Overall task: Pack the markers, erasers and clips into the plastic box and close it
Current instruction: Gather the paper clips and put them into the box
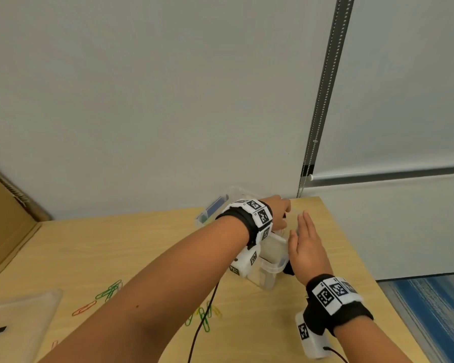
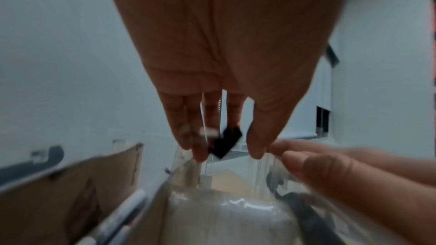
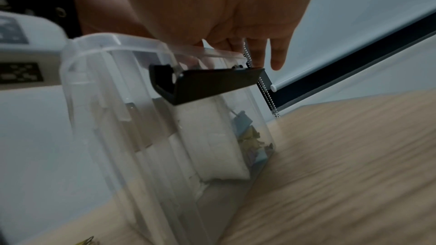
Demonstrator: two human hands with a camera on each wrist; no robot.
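The clear plastic box is seen standing on the wooden worktop near its far right corner, close to the wall. Through its side wall, in the right wrist view, white erasers and a small heap of coloured clips are seen lying inside, and a black latch is seen hinged outward at the rim. The left hand is reached over the box, and in the left wrist view its fingertips are pinched around a small black clip held above the open box. The right hand is held just beside the right side of the box with its fingers straight and together, nothing being grasped; whether it touches the wall cannot be told. Loose paper clips in green, orange and yellow are scattered on the worktop in front of the box, well apart from it. A second clear container with dark contents is placed behind the box, against the wall. A clear lid is lying at the near left of the worktop. A brown cardboard sheet is leaned at the left edge. A bead chain of a window blind is hung down the wall at the right.
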